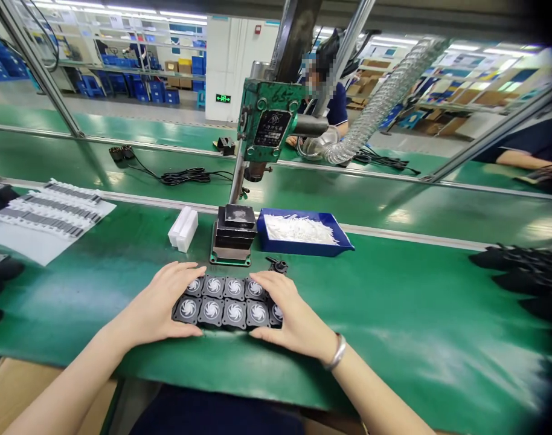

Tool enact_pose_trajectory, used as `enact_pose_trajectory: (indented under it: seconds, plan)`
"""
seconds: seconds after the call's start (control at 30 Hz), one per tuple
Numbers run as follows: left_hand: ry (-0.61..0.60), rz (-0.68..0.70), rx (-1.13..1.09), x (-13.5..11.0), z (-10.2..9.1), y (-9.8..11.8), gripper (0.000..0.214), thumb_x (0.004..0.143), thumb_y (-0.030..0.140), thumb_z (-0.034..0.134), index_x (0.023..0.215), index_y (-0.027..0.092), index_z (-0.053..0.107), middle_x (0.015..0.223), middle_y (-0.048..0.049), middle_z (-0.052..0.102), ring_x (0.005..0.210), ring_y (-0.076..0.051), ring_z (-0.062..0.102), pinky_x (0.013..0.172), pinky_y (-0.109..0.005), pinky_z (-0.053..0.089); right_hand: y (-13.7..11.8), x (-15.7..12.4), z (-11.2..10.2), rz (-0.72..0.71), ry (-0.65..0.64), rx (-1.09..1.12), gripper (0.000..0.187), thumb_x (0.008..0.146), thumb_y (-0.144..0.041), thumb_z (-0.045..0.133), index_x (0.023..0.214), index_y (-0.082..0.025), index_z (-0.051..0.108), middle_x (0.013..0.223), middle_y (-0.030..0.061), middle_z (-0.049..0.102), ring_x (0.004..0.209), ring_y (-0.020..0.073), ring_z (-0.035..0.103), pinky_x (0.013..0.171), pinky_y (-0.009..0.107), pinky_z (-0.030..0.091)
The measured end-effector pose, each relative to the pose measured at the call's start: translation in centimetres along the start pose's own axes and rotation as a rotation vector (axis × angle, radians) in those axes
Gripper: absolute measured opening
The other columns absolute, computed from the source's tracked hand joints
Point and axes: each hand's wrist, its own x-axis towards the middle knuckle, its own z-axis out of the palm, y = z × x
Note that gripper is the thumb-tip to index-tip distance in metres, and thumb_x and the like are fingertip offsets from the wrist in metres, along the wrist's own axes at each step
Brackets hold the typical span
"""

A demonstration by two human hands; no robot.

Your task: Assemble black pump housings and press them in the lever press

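The left hand (160,305) and right hand (296,311) seem to be squaring two rows of fans (234,313) on the counter (394,296), grip clamped round both ends; the next move calls for even inward pressure.

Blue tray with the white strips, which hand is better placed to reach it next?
Likely the right hand: it cups the right end of the black square parts, nearer the blue tray; the left hand cups the opposite end.

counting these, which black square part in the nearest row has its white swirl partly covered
The row's rightmost black square part with a white swirl: the right hand hides some of its swirl; the row's other four swirls show whole.
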Motion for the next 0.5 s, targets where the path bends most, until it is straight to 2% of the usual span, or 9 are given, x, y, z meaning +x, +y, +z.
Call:
enact_pose_trajectory:
  seconds: [0.2, 0.37, 0.5]
  plan:
    - [0.024, -0.002, 0.046, -1.0, -1.0, -1.3, 0.085, 0.080, 0.050, 0.074, 0.148, 0.025, 0.030, 0.144, -0.0149, 0.048, 0.134, -0.036, 0.043, 0.112, -0.055, 0.037, -0.3, 1.4, 1.3, -0.027, 0.035, 0.098, 0.082, 0.078, -0.059, 0.072, 0.142, -0.020, 0.038, 0.136, 0.0150, 0.053, 0.128, 0.0283, 0.047, 0.111, 0.051, 0.035]
    - [0.021, -0.040, 0.105, -2.2, -1.7, -3.3, 0.082, 0.081, 0.050, 0.072, 0.147, 0.027, 0.030, 0.143, -0.0121, 0.049, 0.133, -0.035, 0.044, 0.109, -0.051, 0.042, -1.1, 3.2, 3.0, -0.050, 0.084, 0.112, 0.082, 0.076, -0.060, 0.074, 0.139, -0.021, 0.040, 0.135, 0.0132, 0.055, 0.126, 0.0278, 0.048, 0.111, 0.049, 0.034]
    - [0.028, -0.040, 0.118, -2.8, -2.0, -4.7, 0.081, 0.081, 0.052, 0.071, 0.147, 0.028, 0.030, 0.144, -0.0116, 0.047, 0.134, -0.035, 0.043, 0.109, -0.052, 0.042, -1.1, 4.4, 2.5, -0.077, 0.124, 0.127, 0.086, 0.074, -0.065, 0.073, 0.141, -0.022, 0.040, 0.138, 0.0126, 0.054, 0.130, 0.0291, 0.046, 0.113, 0.049, 0.033]
